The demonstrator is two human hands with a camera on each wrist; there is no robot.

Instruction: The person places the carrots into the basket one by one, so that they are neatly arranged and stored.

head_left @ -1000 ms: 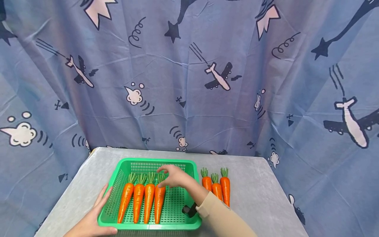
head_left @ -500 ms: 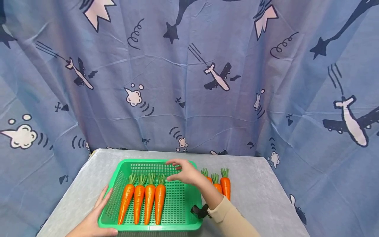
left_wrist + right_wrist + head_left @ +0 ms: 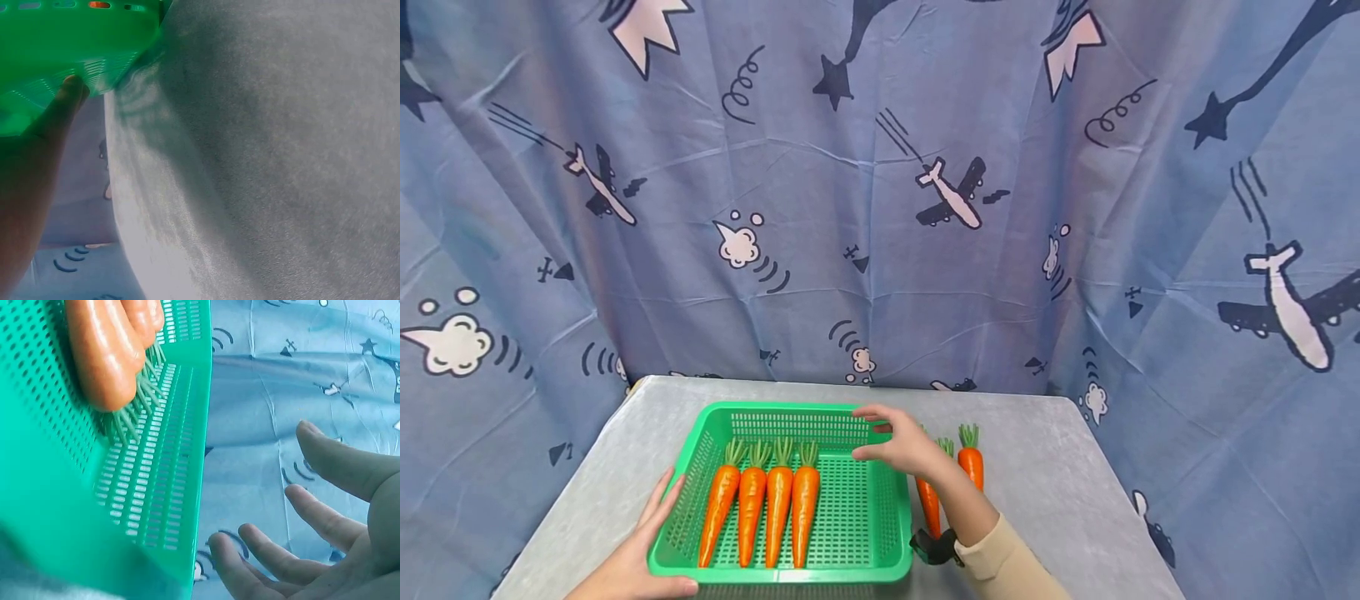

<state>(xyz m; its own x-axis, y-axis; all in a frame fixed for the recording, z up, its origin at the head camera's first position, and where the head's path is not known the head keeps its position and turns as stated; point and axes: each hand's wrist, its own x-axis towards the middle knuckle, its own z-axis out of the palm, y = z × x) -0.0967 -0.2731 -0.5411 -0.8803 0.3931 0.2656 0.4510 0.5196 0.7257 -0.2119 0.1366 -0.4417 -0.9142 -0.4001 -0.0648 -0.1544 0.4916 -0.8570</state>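
Note:
A green perforated plastic basket (image 3: 797,576) holds several orange carrots (image 3: 778,508), laid side by side with their green tops pointing away. My left hand (image 3: 634,557) rests against the basket's near left corner, fingers straight along the side wall and thumb along the front. In the left wrist view, a digit (image 3: 70,90) touches the basket's outer wall (image 3: 75,37). Over the basket's right rim hovers my right hand (image 3: 897,442), fingers spread and nothing held. The right wrist view also shows this hand (image 3: 319,544) beside the basket (image 3: 150,469), with carrots (image 3: 103,353) inside.
To the right of the basket, more carrots (image 3: 972,468) lie on the grey table (image 3: 1052,500), partly hidden by my right hand and forearm. A blue patterned curtain (image 3: 820,250) hangs behind and on both sides. A black strap device (image 3: 934,547) sits on my right wrist.
My right hand has moved right, from over the rightmost carrot in the basket to above the right rim. That carrot stays in the basket. The left hand remains at its corner.

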